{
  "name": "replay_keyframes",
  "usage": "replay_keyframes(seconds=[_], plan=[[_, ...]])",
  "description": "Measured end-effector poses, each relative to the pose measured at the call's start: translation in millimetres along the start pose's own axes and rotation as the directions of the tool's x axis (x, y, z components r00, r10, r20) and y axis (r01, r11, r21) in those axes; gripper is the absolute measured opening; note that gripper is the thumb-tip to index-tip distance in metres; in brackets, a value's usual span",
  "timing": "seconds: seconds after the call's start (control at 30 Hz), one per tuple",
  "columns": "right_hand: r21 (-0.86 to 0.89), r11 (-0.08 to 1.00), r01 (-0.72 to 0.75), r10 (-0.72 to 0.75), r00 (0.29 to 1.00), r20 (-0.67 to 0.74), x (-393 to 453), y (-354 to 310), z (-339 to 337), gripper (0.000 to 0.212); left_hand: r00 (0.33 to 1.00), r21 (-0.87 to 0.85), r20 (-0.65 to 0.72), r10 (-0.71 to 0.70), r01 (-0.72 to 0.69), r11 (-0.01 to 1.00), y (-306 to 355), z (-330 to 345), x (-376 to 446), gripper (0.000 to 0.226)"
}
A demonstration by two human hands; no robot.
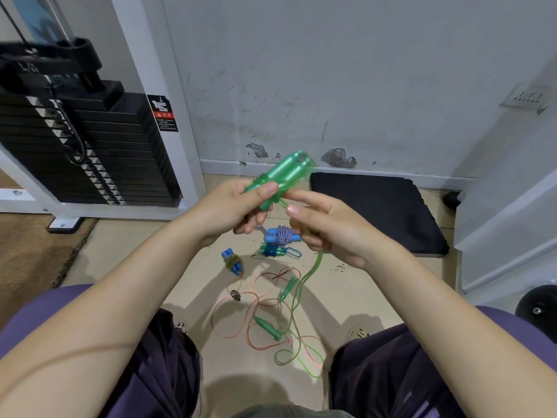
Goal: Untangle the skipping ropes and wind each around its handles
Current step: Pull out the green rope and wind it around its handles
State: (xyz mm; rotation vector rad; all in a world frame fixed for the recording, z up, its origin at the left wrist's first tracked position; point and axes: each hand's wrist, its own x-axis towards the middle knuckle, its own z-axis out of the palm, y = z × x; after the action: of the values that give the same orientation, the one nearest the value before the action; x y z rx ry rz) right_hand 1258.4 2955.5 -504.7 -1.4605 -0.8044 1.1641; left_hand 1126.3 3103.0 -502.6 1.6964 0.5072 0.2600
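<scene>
On the floor [346, 300] nearest the seated person, a green cord [294, 315] is seen looped among a tangled orange rope [241, 300] with two loose green handles [268, 327]. Farther out, three wound bundles [278, 235] are laid together. Above them, a pair of green handles [283, 175] is gripped side by side in the left hand [238, 206], fingers curled around them, while the green cord is pinched in the right hand [328, 227] and trails down to the floor. Beyond, a black mat [376, 212] and a weight stack [75, 152] are set against the wall.
</scene>
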Motion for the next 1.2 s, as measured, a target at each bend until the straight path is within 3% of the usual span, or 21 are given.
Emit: replay_keyframes(seconds=[0.17,0.27,0.33,0.43,0.57,0.8,0.93,1.1,1.2], plan=[[-0.305,0.95,0.063,-0.111,0.983,-0.144,1,1,12,0.014,0.992,-0.019,-0.122,-0.025,0.023,1.0,-5,-3,4,0.035],[-0.588,0.801,0.117,-0.244,0.959,-0.142,2,-1,12,0.024,0.983,0.09,-0.172,-0.071,0.088,0.992,-11,1,5,0.035],[-0.658,0.737,0.157,-0.319,0.938,-0.134,0,-3,8,0.026,0.978,0.222,-0.191,-0.086,0.128,0.967,-13,-3,6,0.034],[-0.714,0.637,0.289,-0.497,0.863,-0.094,-2,-6,-2,0.021,0.985,0.348,0.053,-0.167,0.138,0.927,-13,-6,2,0.035],[-0.758,0.551,0.348,-0.576,0.816,-0.044,3,-2,-5,0.019,0.885,0.365,0.408,-0.226,0.069,0.928,-6,8,-6,0.045],[-0.61,0.776,0.163,-0.322,0.933,-0.16,5,1,-3,0.027,0.893,0.361,0.424,-0.152,-0.012,0.933,0,10,-9,0.028],[-0.441,0.893,0.095,-0.189,0.967,-0.173,3,0,-3,0.009,0.906,0.38,0.4,-0.14,-0.025,0.925,-3,9,-10,0.026],[-0.406,0.907,0.115,-0.194,0.968,-0.159,4,-2,0,0.012,0.913,0.402,0.385,-0.136,-0.034,0.915,-6,7,-11,0.033],[-0.38,0.92,0.094,-0.178,0.965,-0.193,3,-1,0,0.02,0.926,0.38,0.362,-0.107,-0.042,0.924,-4,6,-11,0.025]])
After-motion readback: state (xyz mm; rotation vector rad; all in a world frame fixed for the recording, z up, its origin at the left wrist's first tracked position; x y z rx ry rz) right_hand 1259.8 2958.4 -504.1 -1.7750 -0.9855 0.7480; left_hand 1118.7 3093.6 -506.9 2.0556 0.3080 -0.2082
